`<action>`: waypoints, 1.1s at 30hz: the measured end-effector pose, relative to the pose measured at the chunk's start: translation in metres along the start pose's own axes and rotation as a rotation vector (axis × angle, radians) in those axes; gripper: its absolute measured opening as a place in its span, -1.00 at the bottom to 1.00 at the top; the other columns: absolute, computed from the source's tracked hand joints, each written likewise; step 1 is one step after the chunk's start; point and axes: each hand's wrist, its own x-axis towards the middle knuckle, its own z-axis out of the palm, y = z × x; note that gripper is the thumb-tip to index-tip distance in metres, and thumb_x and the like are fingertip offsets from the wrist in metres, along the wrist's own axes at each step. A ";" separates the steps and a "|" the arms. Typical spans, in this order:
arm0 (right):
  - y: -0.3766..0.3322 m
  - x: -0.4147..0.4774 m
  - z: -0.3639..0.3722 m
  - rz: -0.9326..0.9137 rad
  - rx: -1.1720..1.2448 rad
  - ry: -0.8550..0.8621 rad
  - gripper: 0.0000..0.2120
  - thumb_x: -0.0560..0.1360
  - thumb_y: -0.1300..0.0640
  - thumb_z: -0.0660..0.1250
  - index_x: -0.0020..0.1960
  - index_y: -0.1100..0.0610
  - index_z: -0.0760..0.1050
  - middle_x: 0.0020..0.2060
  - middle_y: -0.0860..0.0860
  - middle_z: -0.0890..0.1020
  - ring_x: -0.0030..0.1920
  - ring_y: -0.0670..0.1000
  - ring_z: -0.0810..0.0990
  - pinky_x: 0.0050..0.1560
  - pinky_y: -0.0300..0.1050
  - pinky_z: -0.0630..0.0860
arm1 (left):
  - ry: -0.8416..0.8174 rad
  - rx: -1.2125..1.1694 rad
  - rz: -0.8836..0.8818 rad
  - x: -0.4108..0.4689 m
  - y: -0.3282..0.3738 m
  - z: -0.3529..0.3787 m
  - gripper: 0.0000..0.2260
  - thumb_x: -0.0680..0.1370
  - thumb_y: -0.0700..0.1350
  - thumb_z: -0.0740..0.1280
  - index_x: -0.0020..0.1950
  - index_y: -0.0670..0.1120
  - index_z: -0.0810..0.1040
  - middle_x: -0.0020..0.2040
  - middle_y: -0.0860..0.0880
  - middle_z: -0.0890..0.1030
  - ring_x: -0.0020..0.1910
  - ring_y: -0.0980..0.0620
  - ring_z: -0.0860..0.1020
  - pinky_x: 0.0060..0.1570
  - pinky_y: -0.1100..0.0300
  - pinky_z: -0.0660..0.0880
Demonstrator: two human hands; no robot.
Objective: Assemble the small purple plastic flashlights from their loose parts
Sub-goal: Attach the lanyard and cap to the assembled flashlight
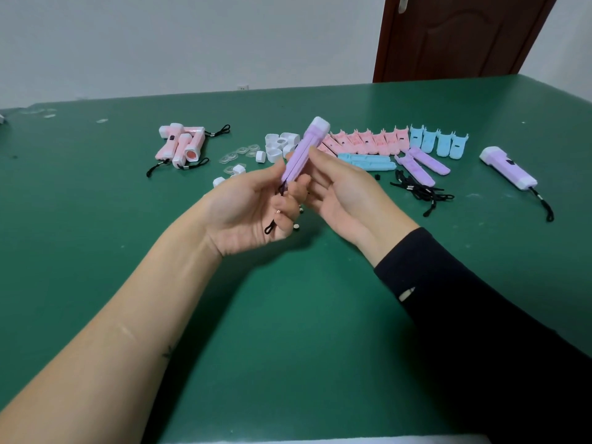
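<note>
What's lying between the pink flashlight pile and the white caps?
Head view shows several clear lenses scattered between the pink flashlights and the white caps.

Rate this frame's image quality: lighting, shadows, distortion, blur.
Head view: the light is soft and even, with no harsh glare; faint diffuse shadows lie under both forearms on the green table; wide-angle distortion bows the table's far edge and tilts the door; the purple flashlight, held by the left hand and right hand, looks slightly soft.
</note>
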 end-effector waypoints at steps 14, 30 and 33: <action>0.001 -0.002 0.001 0.026 -0.006 -0.068 -0.85 0.61 0.18 0.22 -0.01 0.15 0.56 -0.21 0.01 0.69 -0.16 -0.04 0.63 0.03 -0.10 0.60 | 0.064 -0.104 -0.012 -0.002 0.001 0.000 -0.78 0.52 0.07 0.22 -0.19 -0.06 0.44 -0.53 0.12 0.27 -0.59 0.19 0.25 -0.50 0.38 0.23; -0.002 -0.006 0.006 -0.056 -0.215 0.111 -0.85 0.52 0.14 0.38 -0.22 0.15 0.57 -0.37 -0.02 0.65 -0.32 -0.07 0.62 -0.17 -0.22 0.59 | 0.444 0.685 0.351 0.005 -0.009 0.004 -0.66 0.57 0.12 0.32 0.07 -0.15 0.60 -0.33 0.09 0.59 -0.48 0.20 0.41 -0.45 0.36 0.33; -0.003 -0.007 0.007 -0.079 -0.237 0.139 -0.86 0.53 0.15 0.37 -0.17 0.18 0.57 -0.33 0.02 0.66 -0.30 -0.04 0.62 -0.16 -0.21 0.61 | 0.443 0.677 0.366 0.005 -0.010 0.003 -0.74 0.59 0.07 0.30 0.03 -0.12 0.58 -0.30 0.11 0.64 -0.46 0.23 0.46 -0.44 0.39 0.39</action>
